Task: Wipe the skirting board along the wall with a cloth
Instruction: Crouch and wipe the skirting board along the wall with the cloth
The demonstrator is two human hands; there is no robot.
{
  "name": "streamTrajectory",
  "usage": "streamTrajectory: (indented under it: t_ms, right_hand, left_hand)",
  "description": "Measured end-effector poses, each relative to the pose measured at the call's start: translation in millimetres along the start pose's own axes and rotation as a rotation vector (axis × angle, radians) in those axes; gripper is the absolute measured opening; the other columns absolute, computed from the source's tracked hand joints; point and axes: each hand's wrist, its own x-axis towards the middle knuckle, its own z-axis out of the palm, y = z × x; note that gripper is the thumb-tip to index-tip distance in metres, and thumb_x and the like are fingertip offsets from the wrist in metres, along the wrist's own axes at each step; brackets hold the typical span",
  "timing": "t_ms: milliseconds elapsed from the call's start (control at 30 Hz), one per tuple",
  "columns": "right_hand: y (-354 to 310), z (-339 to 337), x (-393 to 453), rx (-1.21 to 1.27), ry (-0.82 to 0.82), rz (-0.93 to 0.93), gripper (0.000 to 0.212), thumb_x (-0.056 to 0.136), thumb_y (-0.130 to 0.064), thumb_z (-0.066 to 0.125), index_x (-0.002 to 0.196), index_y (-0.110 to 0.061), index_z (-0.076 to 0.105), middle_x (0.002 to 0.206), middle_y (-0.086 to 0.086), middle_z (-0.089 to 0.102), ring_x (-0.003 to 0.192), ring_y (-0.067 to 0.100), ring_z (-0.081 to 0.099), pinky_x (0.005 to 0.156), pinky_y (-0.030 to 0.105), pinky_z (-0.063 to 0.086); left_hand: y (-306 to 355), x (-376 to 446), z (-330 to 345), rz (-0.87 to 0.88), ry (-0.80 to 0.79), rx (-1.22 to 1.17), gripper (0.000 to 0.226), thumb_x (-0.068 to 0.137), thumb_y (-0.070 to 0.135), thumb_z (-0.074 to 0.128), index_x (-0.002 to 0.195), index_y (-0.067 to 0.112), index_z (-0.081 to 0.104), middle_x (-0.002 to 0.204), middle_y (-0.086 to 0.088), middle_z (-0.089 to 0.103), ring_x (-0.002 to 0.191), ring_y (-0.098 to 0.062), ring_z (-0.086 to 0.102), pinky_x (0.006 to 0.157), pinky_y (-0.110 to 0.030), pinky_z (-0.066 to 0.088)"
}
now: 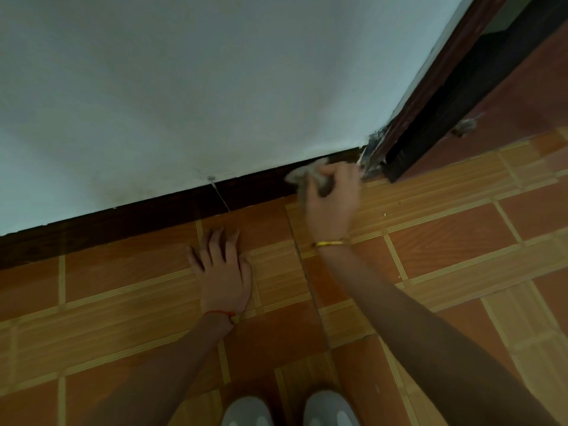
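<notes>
A dark brown skirting board (129, 222) runs along the foot of the white wall (215, 87), rising to the right. My right hand (333, 201) holds a bunched grey cloth (302, 176) pressed against the board near its right end, close to the door frame. The cloth is blurred and partly hidden by my fingers. My left hand (222, 272) lies flat on the tiled floor with fingers spread, a little in front of the board, holding nothing.
A dark wooden door frame (436, 96) stands at the right end of the wall. A thin wire or crack (219, 193) crosses the board left of the cloth. Orange and tan floor tiles (430, 241) spread in front. My grey shoes (292, 410) show at the bottom.
</notes>
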Motion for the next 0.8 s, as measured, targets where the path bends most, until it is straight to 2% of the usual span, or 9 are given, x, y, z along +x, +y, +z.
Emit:
streamTrajectory:
  t_ms: [100, 200, 267, 333, 433, 567, 700, 800]
  right_hand:
    - [-4.3, 11.5, -16.5, 0.036, -0.141, -0.055, 0.019, 0.077, 0.0, 0.074, 0.085, -0.004, 0.058, 0.097, 0.008, 0.052, 0.081, 0.001, 0.047, 0.07, 0.005, 0.043]
    - [15.5, 2.9, -4.3, -0.022, -0.171, -0.064, 0.021, 0.074, 0.005, 0.072, 0.087, -0.005, 0.058, 0.1, 0.008, 0.052, 0.087, 0.008, 0.051, 0.076, 0.011, 0.047]
    - [40.3, -9.2, 11.4, -0.156, -0.127, 0.064, 0.023, 0.074, 0.006, 0.07, 0.092, -0.004, 0.06, 0.107, 0.011, 0.055, 0.093, 0.017, 0.055, 0.083, 0.027, 0.053]
    - [62.0, -20.0, 24.9, -0.239, -0.112, 0.195, 0.023, 0.076, 0.004, 0.067, 0.097, -0.003, 0.06, 0.113, 0.015, 0.054, 0.094, 0.026, 0.057, 0.082, 0.039, 0.053]
    - [69.7, -18.4, 28.8, -0.277, -0.192, 0.176, 0.023, 0.078, 0.0, 0.066, 0.1, -0.002, 0.059, 0.114, 0.016, 0.052, 0.094, 0.03, 0.057, 0.075, 0.032, 0.05]
    - [45.9, 3.3, -2.3, -0.216, -0.247, 0.187, 0.028, 0.08, -0.004, 0.068, 0.106, -0.008, 0.058, 0.121, 0.009, 0.048, 0.096, 0.013, 0.05, 0.079, 0.018, 0.042]
    - [41.8, 11.0, -24.3, -0.138, -0.308, 0.09, 0.035, 0.078, 0.004, 0.068, 0.109, -0.009, 0.058, 0.114, 0.009, 0.047, 0.095, 0.011, 0.044, 0.081, 0.022, 0.046]
    - [58.2, -1.0, -7.5, -0.207, -0.28, 0.049, 0.032, 0.078, 0.005, 0.064, 0.106, -0.009, 0.058, 0.116, 0.01, 0.047, 0.099, 0.015, 0.049, 0.086, 0.029, 0.051]
  left_hand:
    - [-1.9, -0.2, 0.9, 0.004, 0.012, -0.007, 0.05, 0.096, 0.032, 0.034, 0.141, 0.014, 0.048, 0.146, -0.016, 0.044, 0.141, -0.038, 0.035, 0.118, -0.066, 0.011]
    - [-3.0, -0.3, 1.0, 0.011, 0.012, -0.004, 0.051, 0.096, 0.031, 0.034, 0.142, 0.014, 0.048, 0.146, -0.016, 0.045, 0.141, -0.038, 0.036, 0.118, -0.066, 0.012]
    - [-3.1, 0.0, 1.0, 0.01, 0.007, -0.002, 0.051, 0.096, 0.031, 0.035, 0.142, 0.015, 0.048, 0.146, -0.015, 0.044, 0.141, -0.038, 0.036, 0.118, -0.067, 0.012]
    - [-2.3, -0.1, 0.4, 0.012, -0.007, 0.0, 0.051, 0.096, 0.031, 0.035, 0.143, 0.015, 0.047, 0.147, -0.015, 0.043, 0.141, -0.038, 0.035, 0.117, -0.067, 0.012]
    - [-2.5, 1.2, -0.1, 0.009, -0.014, 0.004, 0.051, 0.096, 0.032, 0.034, 0.143, 0.015, 0.046, 0.147, -0.016, 0.043, 0.142, -0.039, 0.034, 0.117, -0.067, 0.011]
    - [-0.8, -0.2, 0.7, 0.008, -0.006, 0.018, 0.051, 0.095, 0.031, 0.036, 0.142, 0.014, 0.046, 0.146, -0.016, 0.043, 0.142, -0.039, 0.034, 0.117, -0.067, 0.012]
    - [-2.9, 0.4, 1.1, 0.01, 0.002, 0.009, 0.051, 0.095, 0.03, 0.037, 0.142, 0.014, 0.046, 0.147, -0.016, 0.042, 0.142, -0.039, 0.033, 0.117, -0.067, 0.012]
    - [-2.5, -0.6, 0.6, 0.018, 0.008, 0.005, 0.05, 0.095, 0.029, 0.037, 0.142, 0.014, 0.047, 0.147, -0.016, 0.042, 0.142, -0.038, 0.034, 0.117, -0.067, 0.012]
